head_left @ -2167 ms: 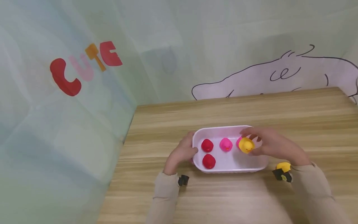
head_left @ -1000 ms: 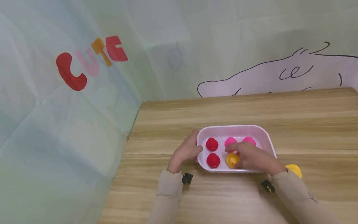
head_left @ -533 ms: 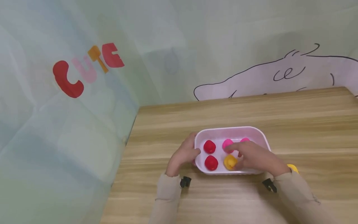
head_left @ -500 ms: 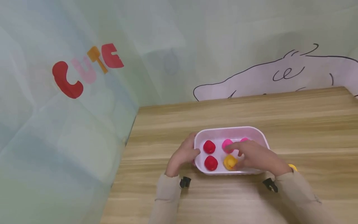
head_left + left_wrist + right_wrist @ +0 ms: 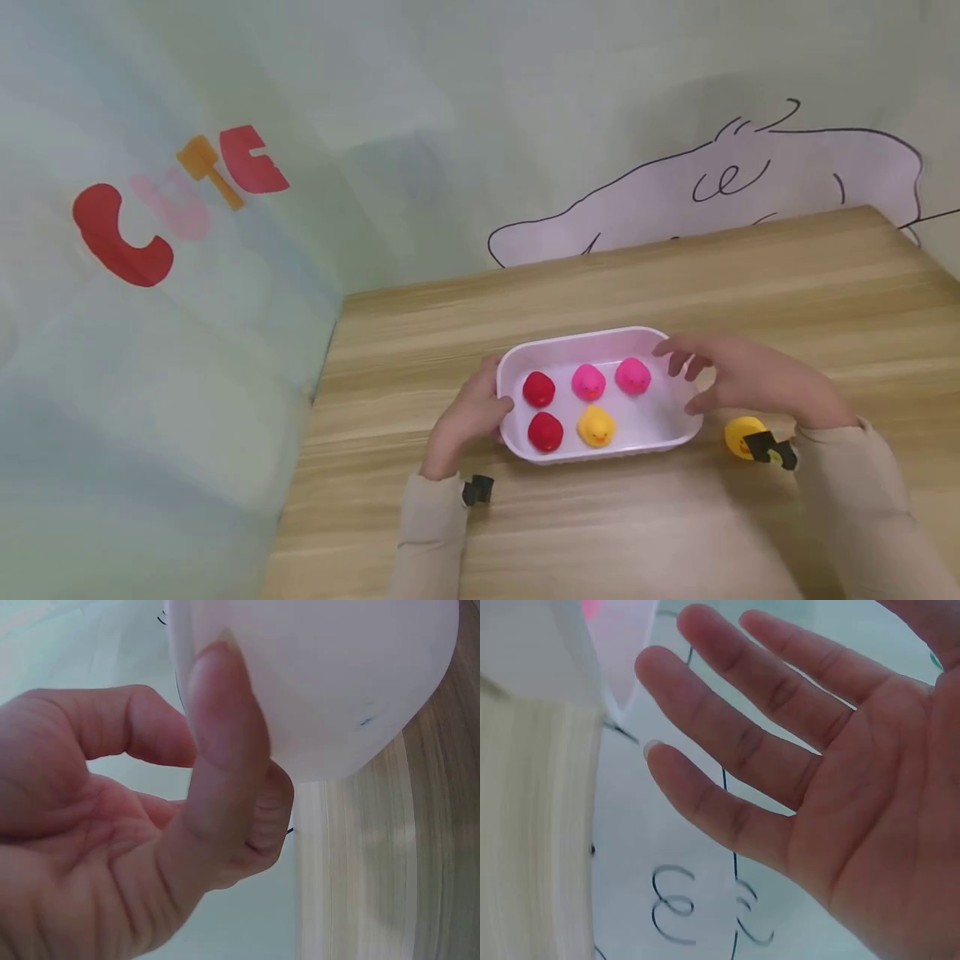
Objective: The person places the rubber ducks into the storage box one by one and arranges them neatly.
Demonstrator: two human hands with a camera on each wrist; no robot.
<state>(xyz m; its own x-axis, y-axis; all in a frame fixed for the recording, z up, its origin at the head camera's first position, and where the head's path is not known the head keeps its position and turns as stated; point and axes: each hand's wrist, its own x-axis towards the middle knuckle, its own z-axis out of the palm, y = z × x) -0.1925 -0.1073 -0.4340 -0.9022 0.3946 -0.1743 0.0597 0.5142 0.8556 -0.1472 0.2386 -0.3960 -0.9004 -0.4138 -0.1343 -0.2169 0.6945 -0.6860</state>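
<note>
A white tray (image 5: pixel 651 421) sits on the table. Inside are two red rubber ducks (image 5: pixel 538 389), two pink rubber ducks (image 5: pixel 588 382) and one yellow rubber duck (image 5: pixel 596 427) in the front row, beside the nearer red one. My left hand (image 5: pixel 468 412) grips the tray's left end, its thumb over the rim; the left wrist view shows the thumb against the white wall (image 5: pixel 337 682). My right hand (image 5: pixel 750 379) is at the tray's right end, fingers spread and holding nothing. Below it, a second yellow rubber duck (image 5: pixel 738 435) lies on the table, partly hidden by a black wrist piece.
The wooden table (image 5: pixel 600 533) meets a pale printed cloth on the left and at the back. Coloured letters (image 5: pixel 123 237) mark the left cloth and a line-drawn animal (image 5: pixel 675 200) the rear one. Another black wrist piece (image 5: pixel 477 490) shows by the left sleeve.
My right hand carried the yellow duck from the tray's right side to the front middle, let it go, and has moved right to the tray's end. The left hand keeps its grip.
</note>
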